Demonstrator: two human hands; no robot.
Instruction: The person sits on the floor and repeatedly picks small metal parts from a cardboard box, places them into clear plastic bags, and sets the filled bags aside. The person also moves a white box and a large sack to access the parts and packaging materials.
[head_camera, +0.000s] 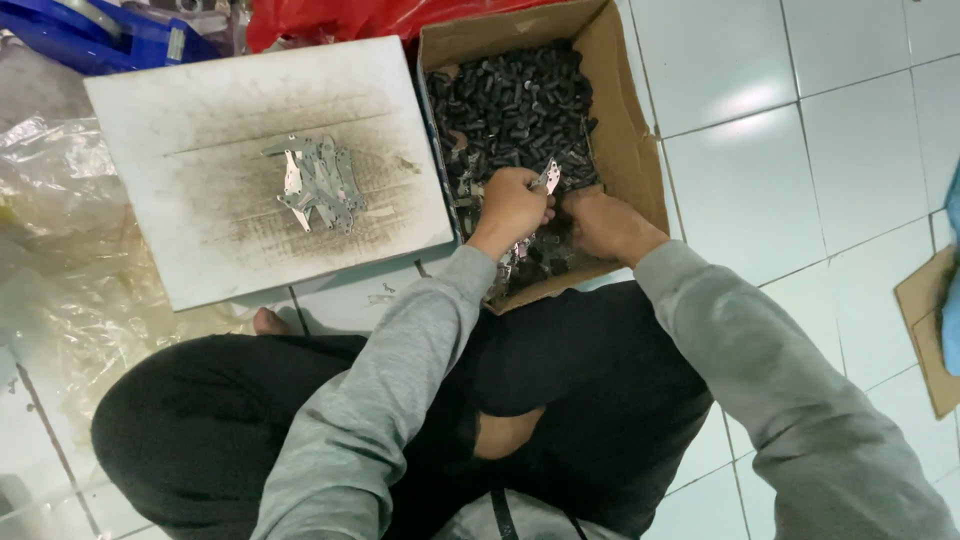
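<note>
My left hand (513, 205) is closed around a small silvery metal plate (548, 178) just above the near end of an open cardboard box (628, 130). My right hand (603, 222) reaches into the same box beside it, fingers buried among the parts, so what it grips is hidden. The box holds several small black parts (515, 105) mixed with metal pieces. To the left, a pile of several silvery metal plates (318, 182) lies on a dirty white board (200, 230).
I sit on a white tiled floor (800, 170) with my legs in black trousers folded. Crumpled clear plastic (50, 240) lies at the left, a blue object (90, 35) and red plastic (330, 18) at the back, cardboard (930, 330) at the right edge.
</note>
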